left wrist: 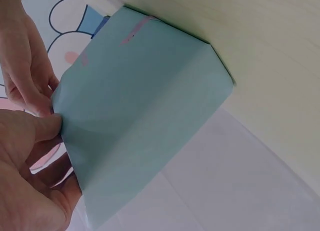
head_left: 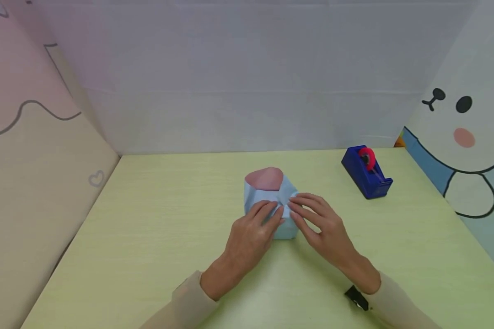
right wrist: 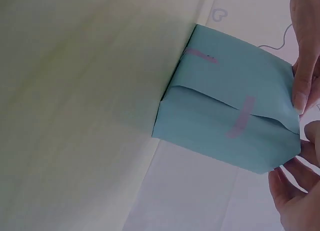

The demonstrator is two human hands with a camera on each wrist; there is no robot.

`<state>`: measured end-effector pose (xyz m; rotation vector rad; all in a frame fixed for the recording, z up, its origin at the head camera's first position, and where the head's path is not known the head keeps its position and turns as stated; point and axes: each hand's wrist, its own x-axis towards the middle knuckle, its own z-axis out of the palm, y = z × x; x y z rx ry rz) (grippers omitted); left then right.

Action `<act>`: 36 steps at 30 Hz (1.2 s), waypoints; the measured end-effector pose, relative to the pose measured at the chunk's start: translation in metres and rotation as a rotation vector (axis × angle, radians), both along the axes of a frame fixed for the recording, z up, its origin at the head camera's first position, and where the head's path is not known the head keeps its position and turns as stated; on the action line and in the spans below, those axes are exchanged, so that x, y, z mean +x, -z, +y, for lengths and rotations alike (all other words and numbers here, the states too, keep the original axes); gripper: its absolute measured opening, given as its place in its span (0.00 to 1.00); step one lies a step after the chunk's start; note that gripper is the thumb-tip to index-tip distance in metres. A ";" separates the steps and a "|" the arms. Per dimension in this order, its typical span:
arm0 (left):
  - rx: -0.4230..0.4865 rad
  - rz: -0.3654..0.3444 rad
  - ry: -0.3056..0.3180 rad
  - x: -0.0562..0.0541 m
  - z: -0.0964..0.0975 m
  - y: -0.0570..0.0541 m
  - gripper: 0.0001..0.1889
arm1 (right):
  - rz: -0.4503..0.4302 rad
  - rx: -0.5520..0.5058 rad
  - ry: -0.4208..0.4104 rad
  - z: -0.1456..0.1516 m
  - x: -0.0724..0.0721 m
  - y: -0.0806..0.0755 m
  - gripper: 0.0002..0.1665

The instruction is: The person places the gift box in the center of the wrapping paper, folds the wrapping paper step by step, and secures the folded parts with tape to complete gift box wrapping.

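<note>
A light-blue paper-wrapped package (head_left: 286, 230) stands upright on the table, with the pink inner side of a paper flap (head_left: 266, 178) showing at its far top edge. Strips of pink tape (right wrist: 242, 118) cross the seam and lower part in the right wrist view. My left hand (head_left: 253, 235) pinches the folded paper at the top, its thumb (left wrist: 47, 127) against the near face. From the other side my right hand (head_left: 323, 228) pinches the top fold with thumb and fingers. The fingertips of both hands almost meet there.
A blue tape dispenser (head_left: 364, 176) with a red roll stands at the table's back right. Behind the pale table (head_left: 156, 205) hangs a white sheet (head_left: 238, 82), with printed cartoon panels at the left and right. A small black object (head_left: 357, 298) shows at the right sleeve.
</note>
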<state>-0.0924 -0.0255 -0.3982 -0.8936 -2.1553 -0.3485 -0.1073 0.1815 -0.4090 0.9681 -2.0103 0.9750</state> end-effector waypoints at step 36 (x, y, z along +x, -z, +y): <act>-0.142 -0.006 -0.008 -0.003 0.001 0.003 0.23 | -0.191 0.065 0.106 -0.002 -0.017 -0.022 0.09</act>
